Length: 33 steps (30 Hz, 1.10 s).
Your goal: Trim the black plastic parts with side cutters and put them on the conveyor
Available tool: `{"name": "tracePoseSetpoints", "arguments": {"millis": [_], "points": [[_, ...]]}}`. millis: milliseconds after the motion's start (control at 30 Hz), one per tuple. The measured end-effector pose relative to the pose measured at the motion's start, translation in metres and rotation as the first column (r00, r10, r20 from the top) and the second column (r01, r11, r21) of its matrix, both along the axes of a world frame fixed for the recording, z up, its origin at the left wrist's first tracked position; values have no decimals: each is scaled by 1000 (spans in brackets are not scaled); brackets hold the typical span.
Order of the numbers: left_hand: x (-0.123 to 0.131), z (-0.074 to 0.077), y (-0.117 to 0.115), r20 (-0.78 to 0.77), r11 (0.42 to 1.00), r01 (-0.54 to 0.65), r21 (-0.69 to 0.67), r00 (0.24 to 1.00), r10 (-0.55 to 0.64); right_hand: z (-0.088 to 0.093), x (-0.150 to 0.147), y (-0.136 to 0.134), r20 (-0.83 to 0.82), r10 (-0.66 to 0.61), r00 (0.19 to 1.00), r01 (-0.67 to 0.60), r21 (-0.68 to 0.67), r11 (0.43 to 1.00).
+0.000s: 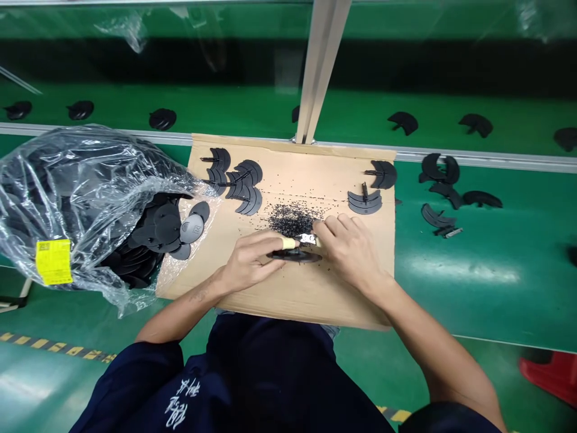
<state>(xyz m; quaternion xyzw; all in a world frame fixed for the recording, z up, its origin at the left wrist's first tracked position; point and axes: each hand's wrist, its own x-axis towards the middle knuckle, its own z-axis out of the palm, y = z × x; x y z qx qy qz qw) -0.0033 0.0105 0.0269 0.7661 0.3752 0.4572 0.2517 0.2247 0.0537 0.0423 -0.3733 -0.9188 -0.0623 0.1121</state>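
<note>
My left hand (250,261) is closed on a flat black plastic disc (295,256), held edge-on over a cardboard sheet (288,288). A tan finger cot covers one fingertip. My right hand (349,249) is closed round a small metal tool (309,239) whose tip meets the disc's top edge. Just beyond the hands lies a heap of black plastic shavings (293,218).
A clear plastic bag (76,198) with a yellow label spills several black discs at the left. Trimmed crescent pieces lie on the cardboard at the back left (237,177) and back right (372,189), and on the green table (444,192). More parts ride the conveyor belt (162,118). A metal post (318,72) rises behind.
</note>
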Motion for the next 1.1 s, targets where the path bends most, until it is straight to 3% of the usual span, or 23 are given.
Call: {"name": "tracePoseSetpoints", "arguments": {"millis": [133,300,367,433,533,667,833,1000,1100], "points": [[0,1,9,-213,1000,12,-9,977,-14,3,10,4,58,-26,998,30,-53,998],[-14,7,42,-274,981,36,-189,958,-88,-22,30,9,-136,-142,980,108,-234,966],[-29,9,74,-313,977,-36,-212,949,-33,-37,35,11,-223,-160,962,100,-259,961],[-49,10,117,-387,970,-188,-156,915,115,-48,37,12,-273,-168,947,99,-250,963],[-77,12,187,-604,916,-401,-21,735,308,-56,39,11,-322,-165,932,99,-211,972],[-95,11,249,-691,929,-366,55,658,300,-58,43,6,-360,-173,917,114,-180,977],[-111,16,270,-817,964,-260,52,544,191,-61,46,2,-352,-209,912,147,-193,970],[-110,17,276,-969,986,-165,-31,248,11,-61,45,0,-373,-204,905,127,-220,967],[-103,7,279,-971,976,-211,-45,237,6,-62,46,0,-388,-197,901,116,-222,968]]}}
